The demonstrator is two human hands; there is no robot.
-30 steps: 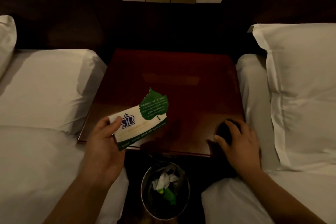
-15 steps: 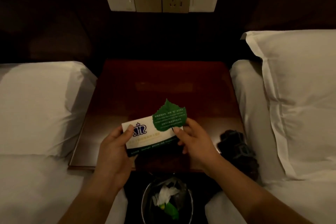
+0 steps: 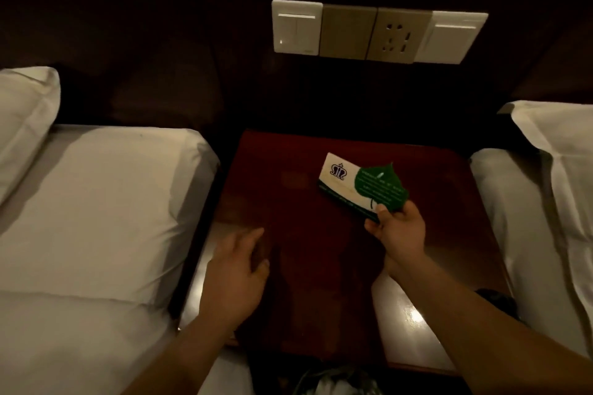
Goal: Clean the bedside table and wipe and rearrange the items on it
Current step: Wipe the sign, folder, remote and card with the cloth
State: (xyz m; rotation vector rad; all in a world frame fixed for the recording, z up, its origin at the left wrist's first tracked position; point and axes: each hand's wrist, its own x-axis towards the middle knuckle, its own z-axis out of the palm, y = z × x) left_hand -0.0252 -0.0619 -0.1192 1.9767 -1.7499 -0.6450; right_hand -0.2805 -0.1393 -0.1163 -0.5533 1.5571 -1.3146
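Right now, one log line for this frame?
right hand: pinches cards over bedside table | left hand: open, table's front-left | dark cloth: table's right edge

Dark red-brown table (image 3: 288,266), green leaf card (image 3: 380,189), white bedding (image 3: 96,202), cream card (image 3: 340,175)

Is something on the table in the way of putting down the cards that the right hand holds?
Nothing visible does. The right hand pinches the cards at the far part of the bedside table, and the wood around them is bare. The left hand is apart, over the near left side.
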